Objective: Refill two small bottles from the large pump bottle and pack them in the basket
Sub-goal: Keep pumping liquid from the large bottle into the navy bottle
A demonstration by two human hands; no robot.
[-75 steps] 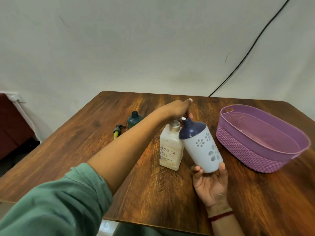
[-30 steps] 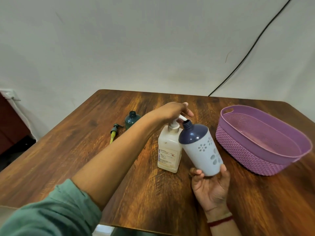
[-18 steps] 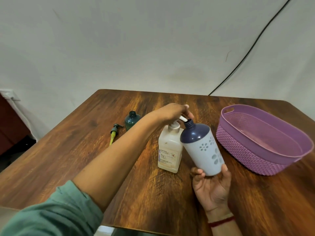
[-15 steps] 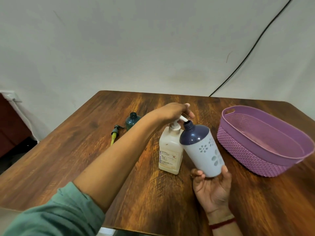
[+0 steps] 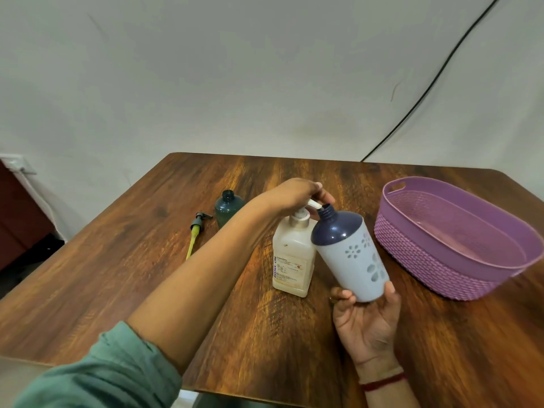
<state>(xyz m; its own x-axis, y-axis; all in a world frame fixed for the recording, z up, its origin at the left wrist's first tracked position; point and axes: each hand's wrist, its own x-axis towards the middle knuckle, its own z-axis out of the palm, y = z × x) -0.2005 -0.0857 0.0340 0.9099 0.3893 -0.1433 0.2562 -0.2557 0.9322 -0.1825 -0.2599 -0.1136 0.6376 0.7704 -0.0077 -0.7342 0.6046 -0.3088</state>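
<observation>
Head view: left hand curls over the one pump bottle on the counter; right hand grips one white bottle tilted to its spout; one teal bottle, one basket nearby.

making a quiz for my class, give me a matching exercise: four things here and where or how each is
Things: 1 large pump bottle; 2 flowered bottle; 3 teal bottle; 4 basket.
States: a tilted in the right hand; b uncapped, beside the loose pump; c empty, at the right; d pressed by the left hand.
Pairs: 1-d, 2-a, 3-b, 4-c.
</observation>
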